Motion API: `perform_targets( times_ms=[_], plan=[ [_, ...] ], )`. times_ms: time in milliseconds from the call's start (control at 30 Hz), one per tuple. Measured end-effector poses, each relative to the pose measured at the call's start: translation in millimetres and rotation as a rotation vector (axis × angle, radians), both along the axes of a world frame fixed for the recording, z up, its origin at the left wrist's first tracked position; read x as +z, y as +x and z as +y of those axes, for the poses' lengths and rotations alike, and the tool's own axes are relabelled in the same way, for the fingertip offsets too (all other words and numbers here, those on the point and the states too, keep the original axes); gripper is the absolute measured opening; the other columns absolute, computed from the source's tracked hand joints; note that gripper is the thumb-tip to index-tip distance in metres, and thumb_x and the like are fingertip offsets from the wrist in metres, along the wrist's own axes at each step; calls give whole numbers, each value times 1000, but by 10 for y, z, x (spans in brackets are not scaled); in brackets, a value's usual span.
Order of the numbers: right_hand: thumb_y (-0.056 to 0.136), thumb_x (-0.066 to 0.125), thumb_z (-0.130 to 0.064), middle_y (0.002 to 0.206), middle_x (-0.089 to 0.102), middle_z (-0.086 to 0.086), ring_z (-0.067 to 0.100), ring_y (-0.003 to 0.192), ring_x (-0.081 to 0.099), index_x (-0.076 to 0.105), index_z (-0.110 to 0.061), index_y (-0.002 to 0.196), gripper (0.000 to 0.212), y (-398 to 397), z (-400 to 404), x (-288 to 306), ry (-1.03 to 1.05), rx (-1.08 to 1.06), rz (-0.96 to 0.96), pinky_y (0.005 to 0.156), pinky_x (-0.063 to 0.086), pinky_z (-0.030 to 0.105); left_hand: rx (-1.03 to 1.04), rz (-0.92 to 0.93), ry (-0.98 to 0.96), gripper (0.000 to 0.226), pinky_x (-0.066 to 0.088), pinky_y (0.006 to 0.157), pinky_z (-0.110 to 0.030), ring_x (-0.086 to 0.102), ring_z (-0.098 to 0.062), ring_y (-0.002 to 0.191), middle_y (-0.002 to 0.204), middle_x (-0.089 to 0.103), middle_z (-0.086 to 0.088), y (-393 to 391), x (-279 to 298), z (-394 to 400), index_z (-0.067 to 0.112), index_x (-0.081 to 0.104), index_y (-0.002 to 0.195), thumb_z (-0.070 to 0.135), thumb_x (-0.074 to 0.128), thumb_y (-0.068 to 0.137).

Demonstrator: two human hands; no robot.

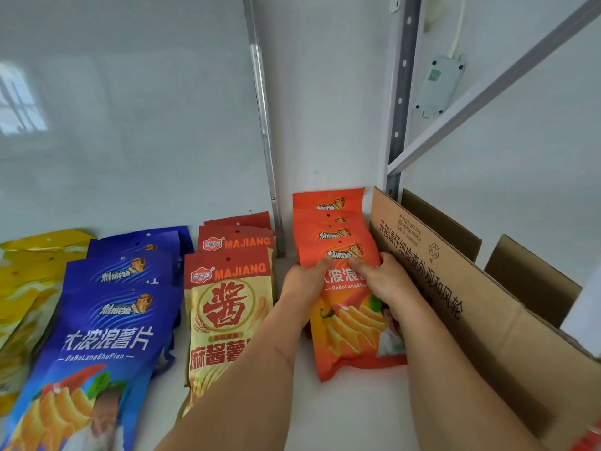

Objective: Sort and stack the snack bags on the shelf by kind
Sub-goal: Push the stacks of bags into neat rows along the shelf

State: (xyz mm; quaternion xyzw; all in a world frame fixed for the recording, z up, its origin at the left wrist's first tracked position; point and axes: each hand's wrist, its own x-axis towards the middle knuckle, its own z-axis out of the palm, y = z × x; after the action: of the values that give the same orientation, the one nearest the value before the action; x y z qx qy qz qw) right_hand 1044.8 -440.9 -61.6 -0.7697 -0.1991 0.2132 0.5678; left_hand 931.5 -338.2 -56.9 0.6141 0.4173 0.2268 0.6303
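Bare white shelf (357,415) lies open at lower centre, between the orange bags (353,323) and the frame's bottom edge. A narrow clear strip runs between the orange bags and the MAJIANG bags (227,307). The cardboard box (487,307) walls off the right; blue bags (107,333) and yellow bags (22,288) fill the left. The back wall (130,125) closes the rear

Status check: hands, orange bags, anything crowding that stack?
Left hand and right hand both grip the front orange bag. Orange stack in a row. Cardboard box close on its right.
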Motion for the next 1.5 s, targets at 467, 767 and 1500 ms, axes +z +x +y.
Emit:
perform_targets(
  times_ms=[467,767,1500],
  plan=[
    [89,67,-50,124,64,8,21,89,61,43,-15,141,68,-313,-312,-65,-67,18,-137,78,48,31,31,103,119,72,59,85,-43,69,-26,97,117,67,-8,-302,-152,-255,10,46,131,58,69,83],
    [88,67,-52,116,65,5,21,89,65,45,-13,140,69,-366,-360,14,-38,7,-114,75,54,30,39,16,89,79,59,86,-43,69,-29,101,123,64,-12,-345,35,-304,7,36,137,53,72,84],
    [91,46,-68,154,43,7,30,137,45,34,-25,153,77,-153,70,584,-283,114,-473,111,40,49,-154,530,1129,68,-6,120,-54,-14,-33,152,168,-3,-4,-818,-64,-1246,32,16,157,62,29,97]
  ],
)
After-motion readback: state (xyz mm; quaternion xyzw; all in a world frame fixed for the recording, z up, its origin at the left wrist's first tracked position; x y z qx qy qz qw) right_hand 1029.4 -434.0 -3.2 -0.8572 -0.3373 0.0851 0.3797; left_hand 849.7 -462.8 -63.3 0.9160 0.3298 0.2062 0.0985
